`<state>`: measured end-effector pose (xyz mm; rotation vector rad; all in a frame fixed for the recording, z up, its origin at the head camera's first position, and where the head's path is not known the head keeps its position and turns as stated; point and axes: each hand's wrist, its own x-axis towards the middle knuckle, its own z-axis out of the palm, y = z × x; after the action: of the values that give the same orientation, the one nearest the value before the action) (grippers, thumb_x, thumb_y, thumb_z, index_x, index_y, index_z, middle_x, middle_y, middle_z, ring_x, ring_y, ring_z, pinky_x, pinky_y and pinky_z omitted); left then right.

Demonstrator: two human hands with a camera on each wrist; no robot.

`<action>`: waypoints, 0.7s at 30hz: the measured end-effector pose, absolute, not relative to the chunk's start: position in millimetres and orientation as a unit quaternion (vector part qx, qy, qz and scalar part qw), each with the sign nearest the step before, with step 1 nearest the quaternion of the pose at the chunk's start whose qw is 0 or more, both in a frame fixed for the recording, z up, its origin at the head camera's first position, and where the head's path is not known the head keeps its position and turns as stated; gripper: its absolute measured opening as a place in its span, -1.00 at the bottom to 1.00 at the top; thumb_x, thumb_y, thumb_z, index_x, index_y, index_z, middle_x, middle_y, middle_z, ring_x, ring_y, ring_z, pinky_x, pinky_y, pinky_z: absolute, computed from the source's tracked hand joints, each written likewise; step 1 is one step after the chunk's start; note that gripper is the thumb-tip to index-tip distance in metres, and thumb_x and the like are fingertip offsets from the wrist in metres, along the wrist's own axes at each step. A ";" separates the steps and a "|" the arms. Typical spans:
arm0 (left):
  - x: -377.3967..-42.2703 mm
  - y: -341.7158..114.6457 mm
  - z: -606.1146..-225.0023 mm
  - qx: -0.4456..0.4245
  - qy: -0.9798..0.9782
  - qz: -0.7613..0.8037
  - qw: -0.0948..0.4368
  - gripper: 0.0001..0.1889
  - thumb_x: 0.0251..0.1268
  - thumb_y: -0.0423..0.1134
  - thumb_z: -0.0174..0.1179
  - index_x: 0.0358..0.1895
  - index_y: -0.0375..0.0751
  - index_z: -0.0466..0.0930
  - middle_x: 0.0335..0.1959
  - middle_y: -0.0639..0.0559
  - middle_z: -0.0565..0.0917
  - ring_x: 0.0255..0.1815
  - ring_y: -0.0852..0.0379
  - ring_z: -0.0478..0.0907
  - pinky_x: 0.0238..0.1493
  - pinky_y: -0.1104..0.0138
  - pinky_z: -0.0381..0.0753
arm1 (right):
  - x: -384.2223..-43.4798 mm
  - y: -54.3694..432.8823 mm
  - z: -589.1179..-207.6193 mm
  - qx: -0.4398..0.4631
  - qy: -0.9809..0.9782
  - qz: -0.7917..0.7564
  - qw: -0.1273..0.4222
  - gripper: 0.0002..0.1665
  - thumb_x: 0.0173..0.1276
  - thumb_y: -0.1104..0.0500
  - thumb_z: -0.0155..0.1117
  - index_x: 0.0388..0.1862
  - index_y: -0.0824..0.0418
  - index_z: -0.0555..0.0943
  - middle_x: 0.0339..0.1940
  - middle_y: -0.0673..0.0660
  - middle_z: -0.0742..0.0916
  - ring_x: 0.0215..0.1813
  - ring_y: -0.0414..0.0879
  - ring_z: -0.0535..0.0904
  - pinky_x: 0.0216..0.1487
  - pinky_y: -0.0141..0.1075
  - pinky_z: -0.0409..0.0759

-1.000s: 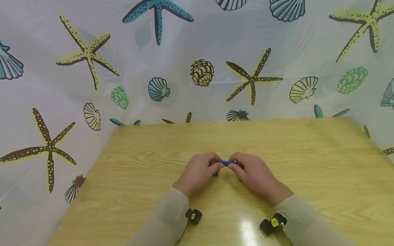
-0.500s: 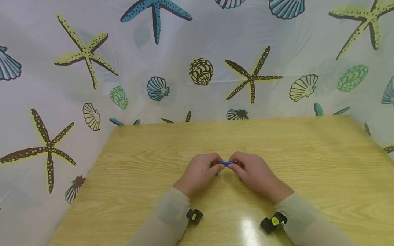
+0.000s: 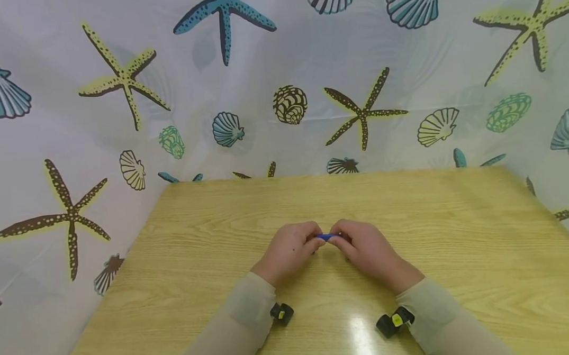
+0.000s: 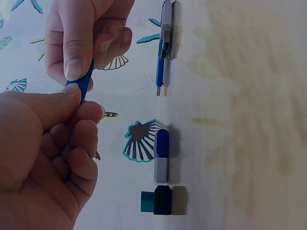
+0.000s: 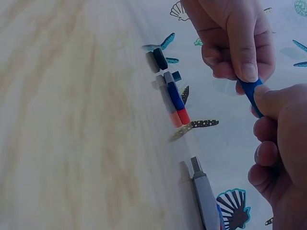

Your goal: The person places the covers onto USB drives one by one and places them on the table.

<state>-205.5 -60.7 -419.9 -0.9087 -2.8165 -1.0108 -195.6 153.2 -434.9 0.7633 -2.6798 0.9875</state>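
Note:
Both hands pinch a small, flat blue piece (image 3: 327, 237) between thumbs and fingers, just above the middle of the table. My left hand (image 3: 290, 249) holds its left end and my right hand (image 3: 366, 248) its right end, with the fingertips close together. Only a short strip shows between the thumbs (image 4: 74, 69), so its exact kind is hidden. In the left wrist view, my left hand (image 4: 33, 139) fills the lower left and my right hand (image 4: 84, 40) comes in from above. The right wrist view also shows the blue piece (image 5: 251, 93) gripped at both ends.
Both wrist views show a slim grey-and-blue tool with a narrow tip (image 4: 164, 45), a blue, grey and red block (image 5: 176, 98) and a dark teal block (image 4: 163, 200) in a row. The hands mostly hide them in the head view. A shell-print curtain (image 3: 262, 94) borders the table (image 3: 196, 229).
The left hand has shifted very slightly to the right, and the blue piece lies more level. A blue patch below the left hand is now almost covered. The right hand is nearly still.

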 end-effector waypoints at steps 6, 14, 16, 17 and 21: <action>-204.4 -62.4 -417.5 -0.275 -0.900 -0.336 -0.017 -0.87 0.54 -0.06 0.13 -0.20 0.06 0.59 -0.42 0.18 0.60 -0.44 0.25 0.45 -0.40 0.37 0.48 | -195.7 151.2 -436.1 0.260 -0.897 0.341 0.108 -0.94 0.51 0.07 0.27 -0.21 -0.02 0.62 -0.50 -0.15 0.51 -0.48 -0.23 0.39 -0.42 -0.29 0.40; -208.2 -68.1 -409.0 -0.221 -0.895 -0.379 -0.080 -0.91 0.52 -0.05 0.17 -0.16 0.10 0.59 -0.36 0.06 0.70 -0.39 0.19 0.52 -0.27 0.26 0.53 | -196.4 148.9 -435.9 0.223 -0.897 0.370 0.098 -0.87 0.52 -0.02 0.25 -0.16 -0.03 0.66 -0.47 -0.14 0.58 -0.44 -0.21 0.45 -0.37 -0.26 0.46; -209.5 -69.6 -409.7 -0.220 -0.894 -0.381 -0.085 -0.92 0.52 -0.06 0.18 -0.14 0.08 0.61 -0.34 0.07 0.71 -0.41 0.18 0.53 -0.29 0.26 0.54 | -196.7 151.2 -437.5 0.201 -0.897 0.388 0.072 -0.87 0.53 -0.01 0.25 -0.13 -0.02 0.66 -0.47 -0.10 0.60 -0.48 -0.19 0.51 -0.39 -0.24 0.51; -210.1 -70.4 -410.3 -0.218 -0.893 -0.384 -0.088 -0.91 0.52 -0.07 0.18 -0.13 0.07 0.61 -0.33 0.07 0.71 -0.44 0.16 0.52 -0.32 0.26 0.54 | -197.0 152.5 -438.6 0.189 -0.897 0.395 0.062 -0.87 0.53 0.00 0.25 -0.11 -0.01 0.66 -0.48 -0.08 0.61 -0.51 -0.18 0.53 -0.41 -0.23 0.53; -212.9 -74.1 -412.5 -0.207 -0.896 -0.383 -0.091 -0.89 0.54 -0.06 0.16 -0.10 0.05 0.63 -0.30 0.09 0.70 -0.51 0.11 0.51 -0.42 0.24 0.55 | -200.9 157.5 -441.7 0.162 -0.909 0.379 0.055 -0.87 0.52 0.04 0.27 -0.08 0.03 0.67 -0.49 -0.06 0.60 -0.50 -0.15 0.52 -0.41 -0.21 0.52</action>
<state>-212.9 -74.1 -412.5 -0.6909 -2.9903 -1.2779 -200.9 157.5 -441.7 0.4929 -2.7605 1.1496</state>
